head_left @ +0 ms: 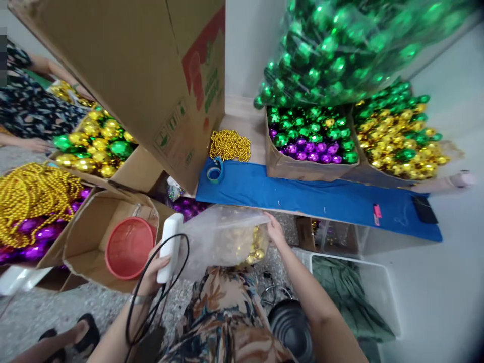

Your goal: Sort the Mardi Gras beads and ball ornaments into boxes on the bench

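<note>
Left hand [153,269] wrapped round white device [170,247]; right hand [275,231] pinches plastic bag [223,234] of gold beads [256,249] by table [245,113]. Looping cable [188,247] could snag bag, spilling beads.

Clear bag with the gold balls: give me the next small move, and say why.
Probably draw the clear bag flatter with the right hand: that hand pinches its edge, the bag looks loose, and the left hand is taken up by the white device.

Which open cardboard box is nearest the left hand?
The box holding the red bucket, just beside the left hand; that bucket sets it apart, as the bead-filled boxes sit farther away.
</note>
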A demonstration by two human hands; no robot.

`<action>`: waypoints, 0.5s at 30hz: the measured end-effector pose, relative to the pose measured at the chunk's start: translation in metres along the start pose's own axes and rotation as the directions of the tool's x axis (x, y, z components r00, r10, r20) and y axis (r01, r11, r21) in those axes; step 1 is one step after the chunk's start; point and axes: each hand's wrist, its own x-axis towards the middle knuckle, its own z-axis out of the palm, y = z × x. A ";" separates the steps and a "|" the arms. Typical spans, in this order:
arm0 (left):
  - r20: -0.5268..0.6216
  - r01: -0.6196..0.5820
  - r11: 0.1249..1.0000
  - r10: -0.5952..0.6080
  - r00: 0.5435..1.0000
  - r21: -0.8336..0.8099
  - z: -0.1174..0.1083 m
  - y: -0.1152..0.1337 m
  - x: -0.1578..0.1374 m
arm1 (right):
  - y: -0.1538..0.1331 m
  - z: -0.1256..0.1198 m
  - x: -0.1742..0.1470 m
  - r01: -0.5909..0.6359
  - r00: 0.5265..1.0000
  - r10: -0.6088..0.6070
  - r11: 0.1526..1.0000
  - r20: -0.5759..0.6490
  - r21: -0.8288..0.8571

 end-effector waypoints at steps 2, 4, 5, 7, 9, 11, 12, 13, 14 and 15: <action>0.057 -0.011 0.999 0.014 0.998 -0.048 0.013 0.002 0.005 | -0.001 -0.013 0.010 -0.014 0.999 0.018 0.996 0.050 -0.090; 0.084 -0.004 0.997 0.011 0.996 -0.079 0.018 0.002 0.003 | -0.008 -0.028 0.014 0.005 0.996 0.012 0.981 0.087 -0.193; 0.084 0.004 0.995 0.004 0.996 -0.100 0.019 0.002 0.001 | -0.014 -0.033 0.013 0.029 0.996 -0.008 0.968 0.083 -0.248; 0.059 0.018 0.989 -0.009 0.998 -0.147 0.020 0.000 -0.004 | -0.032 -0.037 0.002 0.140 0.990 -0.122 0.934 0.076 -0.329; 0.006 0.035 0.983 -0.034 0.999 -0.178 0.023 -0.002 -0.008 | -0.055 -0.024 -0.021 0.358 0.930 -0.310 0.884 0.196 -0.302; -0.072 0.058 0.978 -0.074 0.995 -0.200 0.027 -0.005 -0.012 | -0.078 0.003 -0.049 0.556 0.787 -0.460 0.818 0.412 -0.148; -0.106 0.078 0.974 -0.102 0.989 -0.211 0.030 -0.006 -0.013 | -0.089 0.019 -0.062 0.593 0.721 -0.485 0.802 0.495 -0.078; -0.127 0.096 0.970 -0.127 0.984 -0.223 0.032 -0.008 -0.015 | -0.099 0.036 -0.073 0.594 0.688 -0.483 0.804 0.542 -0.037; -0.130 0.107 0.967 -0.140 0.982 -0.229 0.034 -0.009 -0.016 | -0.106 0.050 -0.082 0.570 0.679 -0.460 0.821 0.572 -0.017; -0.112 0.111 0.969 -0.138 0.984 -0.220 0.034 -0.010 -0.017 | -0.112 0.061 -0.087 0.532 0.687 -0.422 0.846 0.592 -0.014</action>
